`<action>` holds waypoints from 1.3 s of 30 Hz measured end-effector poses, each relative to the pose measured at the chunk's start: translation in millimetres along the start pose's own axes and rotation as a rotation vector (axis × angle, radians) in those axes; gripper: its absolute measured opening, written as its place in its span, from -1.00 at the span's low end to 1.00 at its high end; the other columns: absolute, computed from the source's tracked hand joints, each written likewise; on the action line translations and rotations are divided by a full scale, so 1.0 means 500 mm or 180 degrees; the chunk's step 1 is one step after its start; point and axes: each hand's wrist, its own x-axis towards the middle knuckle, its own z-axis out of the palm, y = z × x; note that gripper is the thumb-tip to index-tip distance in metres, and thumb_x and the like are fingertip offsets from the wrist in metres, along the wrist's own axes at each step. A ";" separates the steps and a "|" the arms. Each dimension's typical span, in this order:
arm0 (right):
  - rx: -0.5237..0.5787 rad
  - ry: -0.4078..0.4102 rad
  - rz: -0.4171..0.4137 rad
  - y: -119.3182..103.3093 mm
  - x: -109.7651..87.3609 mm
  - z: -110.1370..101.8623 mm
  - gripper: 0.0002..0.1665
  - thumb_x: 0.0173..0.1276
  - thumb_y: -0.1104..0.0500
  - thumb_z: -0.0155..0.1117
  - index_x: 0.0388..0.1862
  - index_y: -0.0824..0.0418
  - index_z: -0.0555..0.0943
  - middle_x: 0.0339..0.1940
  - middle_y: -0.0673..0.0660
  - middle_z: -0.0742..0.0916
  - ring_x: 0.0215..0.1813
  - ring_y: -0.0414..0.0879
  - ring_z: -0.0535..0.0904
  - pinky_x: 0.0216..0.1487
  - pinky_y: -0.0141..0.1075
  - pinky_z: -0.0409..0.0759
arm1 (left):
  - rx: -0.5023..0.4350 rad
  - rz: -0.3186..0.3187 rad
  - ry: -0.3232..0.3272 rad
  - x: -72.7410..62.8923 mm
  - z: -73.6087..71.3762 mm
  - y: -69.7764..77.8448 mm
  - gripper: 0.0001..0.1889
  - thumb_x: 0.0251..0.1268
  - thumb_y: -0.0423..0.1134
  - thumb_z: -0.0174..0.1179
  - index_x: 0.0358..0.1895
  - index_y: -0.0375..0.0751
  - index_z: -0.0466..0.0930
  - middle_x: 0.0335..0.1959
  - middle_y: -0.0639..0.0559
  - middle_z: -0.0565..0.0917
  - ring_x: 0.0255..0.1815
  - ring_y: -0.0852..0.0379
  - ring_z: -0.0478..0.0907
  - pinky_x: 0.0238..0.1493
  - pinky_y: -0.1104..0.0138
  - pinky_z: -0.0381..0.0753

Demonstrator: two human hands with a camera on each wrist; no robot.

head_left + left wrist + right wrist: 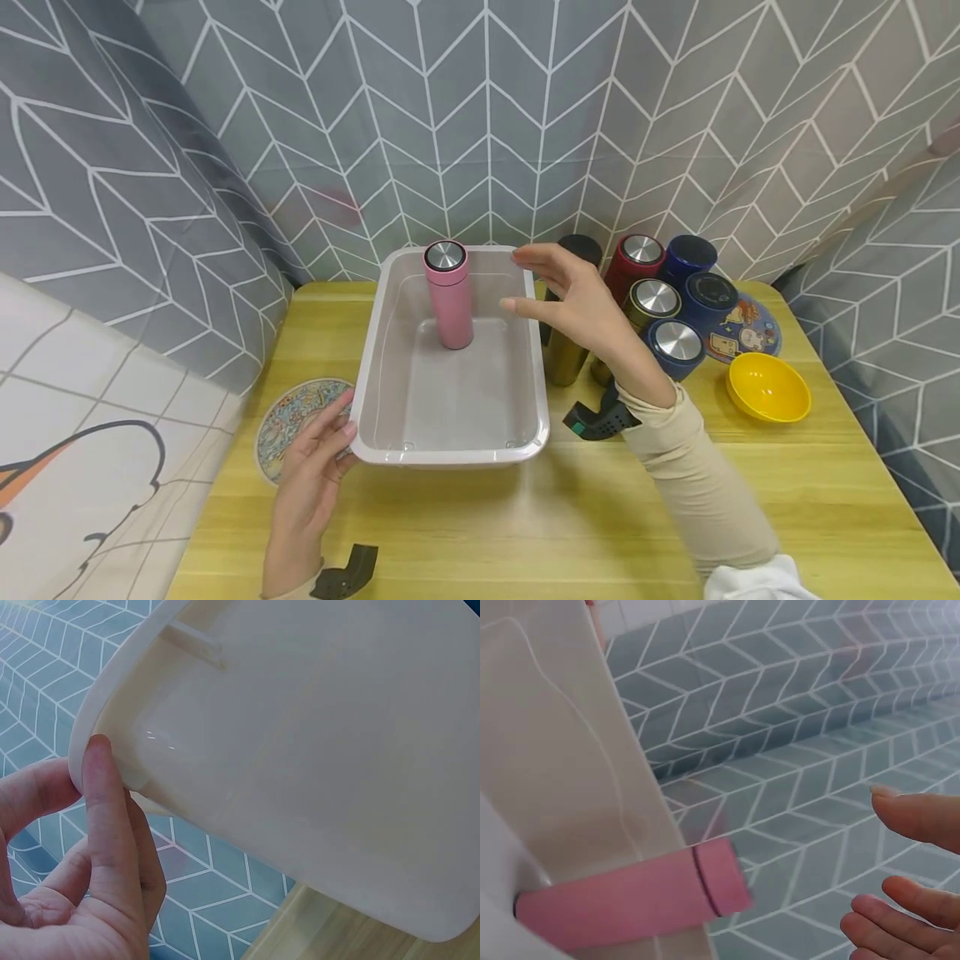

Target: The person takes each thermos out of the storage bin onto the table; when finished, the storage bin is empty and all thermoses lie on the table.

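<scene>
A pale grey plastic basin (pixel 450 457) stands in the middle of the table. Inside it, near the back wall, a pink thermos bottle (pixel 452 308) with a steel-topped lid stands upright. My left hand (pixel 313 467) pinches the basin's rim at its front left; the left wrist view shows fingers (pixel 105 817) on both sides of that rim. Over the basin's right edge hovers my right hand (pixel 573 292), thumb and fingers spread apart, holding nothing. In the right wrist view the pink bottle is apart from these fingers (pixel 915 814).
Right of the basin stand several thermos bottles: a gold one (pixel 564 358) partly behind my right hand, a red one (pixel 626 267), blue ones (pixel 678 346). A yellow bowl (pixel 768 387) and a round patterned mat (pixel 761 329) lie further right. Another round mat (pixel 273 433) lies left.
</scene>
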 end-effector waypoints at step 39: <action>0.0056 -0.0106 0.0318 0.092 0.208 0.169 -0.08 0.04 0.21 0.61 0.40 0.26 0.43 0.30 0.22 0.64 0.32 0.10 0.59 0.39 -0.13 0.59 | 0.0024 -0.0029 -0.0014 0.001 -0.006 -0.002 -0.54 0.48 -0.56 -0.06 0.35 -0.23 0.50 -0.07 0.11 0.66 -0.09 0.28 0.67 -0.16 0.50 0.77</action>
